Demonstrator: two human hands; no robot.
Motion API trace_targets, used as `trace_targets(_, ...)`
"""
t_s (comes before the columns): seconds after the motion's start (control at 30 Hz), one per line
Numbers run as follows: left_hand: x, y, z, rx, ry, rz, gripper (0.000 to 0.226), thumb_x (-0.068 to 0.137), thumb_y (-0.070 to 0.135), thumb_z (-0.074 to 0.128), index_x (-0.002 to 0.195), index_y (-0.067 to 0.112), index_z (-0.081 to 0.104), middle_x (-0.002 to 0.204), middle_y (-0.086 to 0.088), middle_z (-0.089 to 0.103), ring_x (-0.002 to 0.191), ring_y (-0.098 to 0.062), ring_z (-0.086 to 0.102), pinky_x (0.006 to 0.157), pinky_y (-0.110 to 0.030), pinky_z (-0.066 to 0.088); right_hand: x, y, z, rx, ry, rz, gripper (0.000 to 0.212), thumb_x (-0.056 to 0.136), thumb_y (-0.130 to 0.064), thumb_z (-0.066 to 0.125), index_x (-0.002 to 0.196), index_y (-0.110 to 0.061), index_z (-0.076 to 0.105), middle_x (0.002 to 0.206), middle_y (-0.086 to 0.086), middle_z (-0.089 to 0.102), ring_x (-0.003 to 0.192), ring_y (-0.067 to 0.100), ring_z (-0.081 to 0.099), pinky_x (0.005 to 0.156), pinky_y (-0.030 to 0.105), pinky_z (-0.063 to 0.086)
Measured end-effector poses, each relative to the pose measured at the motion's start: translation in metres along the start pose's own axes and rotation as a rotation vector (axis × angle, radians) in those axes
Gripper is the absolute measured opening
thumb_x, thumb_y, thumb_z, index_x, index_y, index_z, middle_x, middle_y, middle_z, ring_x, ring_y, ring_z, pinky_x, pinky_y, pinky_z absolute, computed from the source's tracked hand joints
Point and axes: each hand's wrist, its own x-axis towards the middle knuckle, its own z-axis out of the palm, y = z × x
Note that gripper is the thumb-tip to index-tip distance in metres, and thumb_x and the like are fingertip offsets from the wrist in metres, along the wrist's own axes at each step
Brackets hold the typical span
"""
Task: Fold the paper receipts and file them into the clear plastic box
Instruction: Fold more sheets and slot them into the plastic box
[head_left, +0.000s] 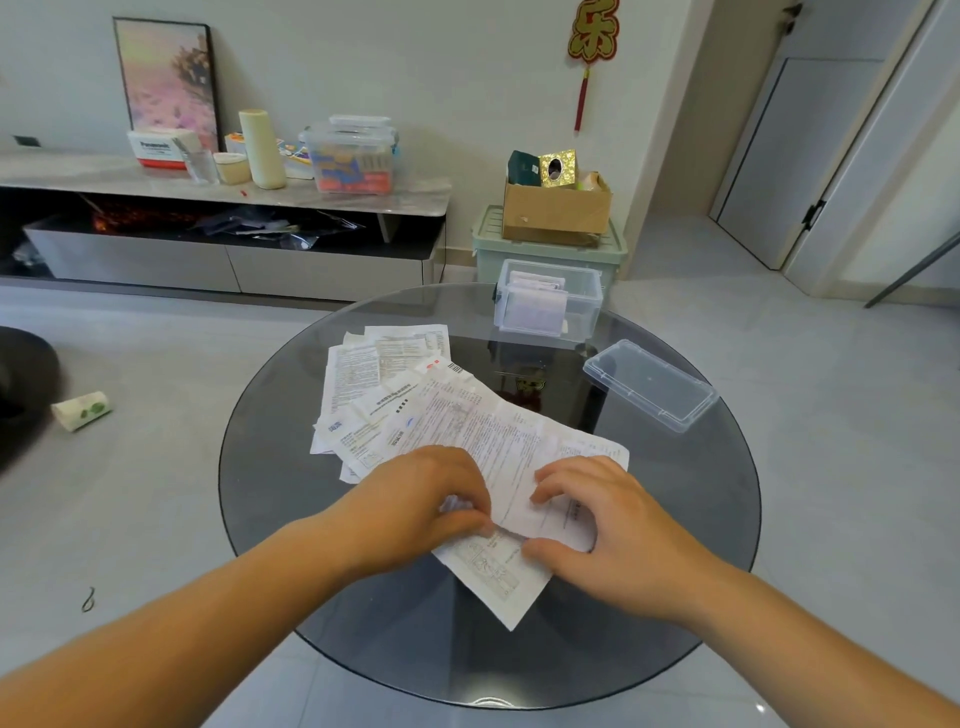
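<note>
Head view: one receipt (498, 457) is being folded near the table's (675, 519) front edge, pinched by the left hand (415, 506) and the right hand (602, 514), while a pile (374, 374) is lying unfolded behind it and only a few papers (535, 309) are being held in the open box (584, 312) beyond.

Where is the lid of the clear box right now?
In the head view, the lid lies on the right of the glass table, just nearer than the clear plastic box.
</note>
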Motion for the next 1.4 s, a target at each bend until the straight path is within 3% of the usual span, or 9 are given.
trace_targets(0.2, -0.007, 0.004, -0.008, -0.028, 0.04, 0.019, 0.004, 0.098, 0.033, 0.06, 0.1, 0.032, 0.063, 0.105, 0.019, 0.061, 0.099, -0.003, 0.057, 0.086, -0.017, 0.048, -0.008, 0.002, -0.017, 0.058, -0.044, 0.061, 0.05, 0.075, -0.062, 0.075, 0.117, -0.048, 0.051, 0.125, -0.038, 0.042, 0.121, -0.003, 0.045, 0.093, 0.015, 0.045)
trace_targets(0.37, -0.016, 0.001, -0.01, -0.056, 0.024, 0.052, 0.011, 0.102, 0.03, 0.05, 0.109, 0.03, 0.058, 0.114, 0.018, 0.059, 0.105, -0.005, 0.056, 0.087, -0.024, 0.051, -0.011, 0.005, -0.018, -0.002, -0.014, -0.003, 0.035, 0.085, -0.058, 0.066, 0.116, -0.041, 0.06, 0.118, -0.033, 0.054, 0.111, -0.002, 0.05, 0.085, 0.013, 0.045)
trace_targets(0.5, -0.019, -0.001, -0.007, -0.037, -0.022, 0.002, 0.011, 0.101, 0.04, 0.048, 0.11, 0.034, 0.052, 0.118, 0.02, 0.056, 0.108, -0.003, 0.05, 0.091, -0.027, 0.049, -0.009, 0.002, -0.015, 0.082, 0.024, -0.045, 0.041, 0.09, -0.061, 0.043, 0.108, -0.037, 0.07, 0.104, -0.027, 0.066, 0.099, -0.002, 0.058, 0.078, 0.012, 0.045)
trace_targets(0.67, -0.021, 0.008, -0.001, 0.138, -0.022, 0.092, 0.044, 0.093, 0.063, 0.05, 0.133, 0.045, 0.047, 0.126, 0.025, 0.054, 0.112, 0.002, 0.047, 0.097, -0.019, 0.04, -0.007, -0.008, -0.007, 0.104, 0.058, -0.084, 0.052, 0.087, -0.068, 0.034, 0.103, -0.037, 0.072, 0.096, -0.025, 0.068, 0.092, -0.001, 0.061, 0.076, 0.018, 0.05)
trace_targets(0.83, -0.022, 0.01, -0.003, 0.193, -0.068, 0.122, 0.034, 0.103, 0.048, 0.039, 0.122, 0.038, 0.065, 0.114, 0.018, 0.063, 0.101, -0.003, 0.054, 0.083, -0.017, 0.046, -0.007, -0.011, -0.004, 0.086, -0.022, -0.077, 0.022, 0.085, -0.059, 0.065, 0.097, -0.041, 0.068, 0.098, -0.028, 0.066, 0.096, -0.003, 0.059, 0.08, 0.019, 0.051)
trace_targets(0.97, -0.027, 0.0, -0.007, -0.188, -0.041, -0.056, 0.023, 0.1, 0.041, 0.051, 0.113, 0.039, 0.07, 0.111, 0.039, 0.061, 0.103, 0.01, 0.057, 0.082, -0.012, 0.05, -0.007, -0.003, -0.015, 0.269, 0.01, 0.048, 0.01, 0.082, -0.034, 0.079, 0.089, -0.036, 0.073, 0.093, -0.022, 0.071, 0.093, 0.001, 0.064, 0.085, 0.027, 0.053)
trace_targets(1.07, -0.025, -0.003, -0.01, -0.508, 0.065, -0.251, 0.025, 0.1, 0.039, 0.053, 0.09, 0.027, 0.072, 0.096, 0.027, 0.071, 0.089, 0.003, 0.067, 0.068, -0.018, 0.051, 0.001, -0.004, -0.018, 0.451, 0.084, 0.114, 0.013, 0.084, -0.024, 0.079, 0.091, -0.033, 0.073, 0.088, -0.015, 0.073, 0.085, 0.004, 0.068, 0.077, 0.029, 0.056)
trace_targets(1.27, -0.009, -0.013, -0.009, -0.271, 0.237, -0.463, 0.026, 0.1, 0.042, 0.052, 0.095, 0.025, 0.072, 0.084, 0.01, 0.073, 0.072, -0.009, 0.068, 0.063, -0.024, 0.057, 0.032, -0.01, -0.002, 0.379, 0.117, 0.237, 0.059, 0.09, -0.039, 0.07, 0.136, -0.04, 0.033, 0.094, -0.021, 0.072, 0.085, 0.003, 0.07, 0.079, 0.033, 0.059)
trace_targets(1.4, -0.001, -0.016, 0.002, -0.115, 0.249, -0.47, 0.028, 0.09, 0.04, 0.063, 0.113, 0.026, 0.056, 0.101, 0.013, 0.067, 0.086, -0.011, 0.065, 0.073, -0.029, 0.059, 0.043, -0.014, 0.011, 0.066, 0.148, 0.253, 0.081, 0.088, -0.058, 0.062, 0.147, -0.045, 0.008, 0.116, -0.025, 0.057, 0.109, 0.008, 0.053, 0.107, 0.044, 0.04)
